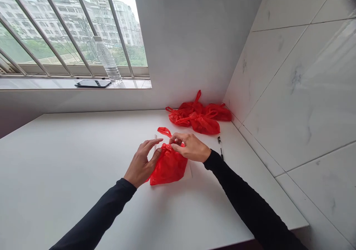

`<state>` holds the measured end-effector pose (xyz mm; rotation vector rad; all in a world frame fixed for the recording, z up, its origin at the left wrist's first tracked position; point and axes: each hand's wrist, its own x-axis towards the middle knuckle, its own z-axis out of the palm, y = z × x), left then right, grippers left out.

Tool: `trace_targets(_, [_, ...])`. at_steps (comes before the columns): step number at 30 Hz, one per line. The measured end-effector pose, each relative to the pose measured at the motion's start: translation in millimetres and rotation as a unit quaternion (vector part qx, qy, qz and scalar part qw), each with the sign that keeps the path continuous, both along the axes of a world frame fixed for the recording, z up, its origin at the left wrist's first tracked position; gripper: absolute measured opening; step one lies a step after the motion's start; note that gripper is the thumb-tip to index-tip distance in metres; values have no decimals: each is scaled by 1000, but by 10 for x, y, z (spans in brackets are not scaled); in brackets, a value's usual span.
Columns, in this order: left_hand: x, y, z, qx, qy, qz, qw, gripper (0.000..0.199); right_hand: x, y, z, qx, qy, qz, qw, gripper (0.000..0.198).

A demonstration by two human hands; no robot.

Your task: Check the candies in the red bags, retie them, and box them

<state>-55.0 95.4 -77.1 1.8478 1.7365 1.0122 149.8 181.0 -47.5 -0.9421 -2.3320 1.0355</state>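
A filled red plastic bag (170,166) rests on the white table in front of me, gathered at the top into what looks like a knot. One handle loop sticks up behind it. My left hand (143,160) is at the bag's left side, fingers stretched and thumb apart, the thumb near the knot. On the other side, the fingers of my right hand (191,147) are curled and pinched at the top of the bag by the knot. Under the bag lies a white sheet, mostly covered, with a pale rolled edge or stick showing behind my left hand.
Several tied red bags (198,116) are heaped in the table's back right corner. A black pen (221,153) lies right of my right hand. On the window sill stand a clear water bottle (107,59) and a flat dark phone (93,83). A tiled wall (294,94) borders the right side.
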Motion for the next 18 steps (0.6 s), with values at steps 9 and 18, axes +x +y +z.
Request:
trace_targets(9, [-56, 47, 101, 15, -6, 55, 998, 27, 139, 173, 37, -18, 30, -73, 997, 12])
trace_targets(18, [-55, 5, 74, 19, -64, 24, 997, 28, 62, 42, 109, -32, 54, -6, 998, 33])
